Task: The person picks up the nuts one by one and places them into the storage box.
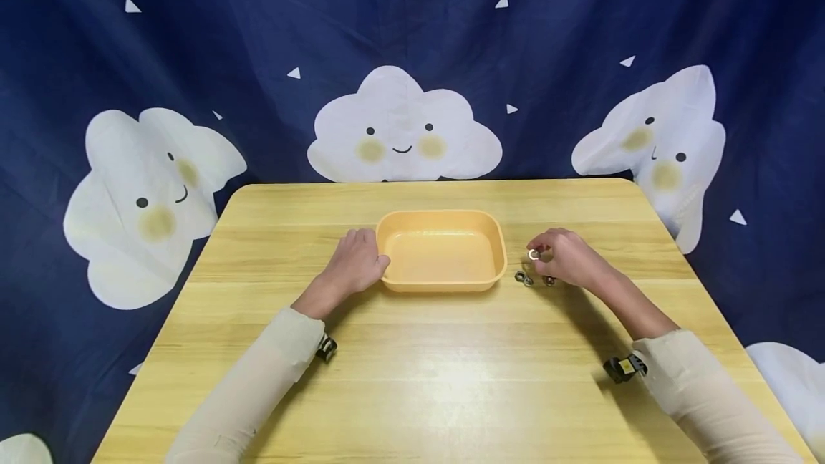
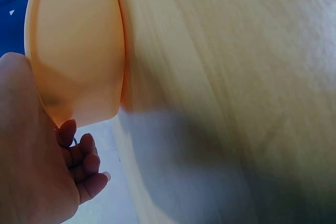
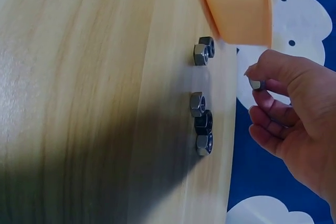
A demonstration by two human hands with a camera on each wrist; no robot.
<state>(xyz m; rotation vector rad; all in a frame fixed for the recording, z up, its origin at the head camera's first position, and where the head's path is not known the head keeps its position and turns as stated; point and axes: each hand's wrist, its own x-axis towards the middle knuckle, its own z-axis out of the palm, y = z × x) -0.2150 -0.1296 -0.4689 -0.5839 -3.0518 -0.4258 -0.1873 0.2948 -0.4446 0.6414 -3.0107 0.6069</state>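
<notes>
A shallow orange-yellow plastic tray (image 1: 445, 286) lies on the wooden table. My left hand (image 1: 356, 261) grips its left end, with the thumb on the rim and the other fingers curled below the wall in the left wrist view. To the right of the tray, my right hand (image 1: 570, 258) pinches a metal hex nut (image 3: 256, 84) between thumb and forefinger, raised above the table. Beneath it lie several more hex nuts, some silver (image 3: 197, 104) and some darker (image 3: 203, 123), in two small groups. In the head view the right hand partly hides them.
The light wooden table (image 1: 438, 364) has rounded far corners. Behind it hangs a dark blue curtain (image 1: 271, 13) with white smiling clouds and small triangles. Each wrist carries a small black camera (image 1: 624, 368) below its sleeve.
</notes>
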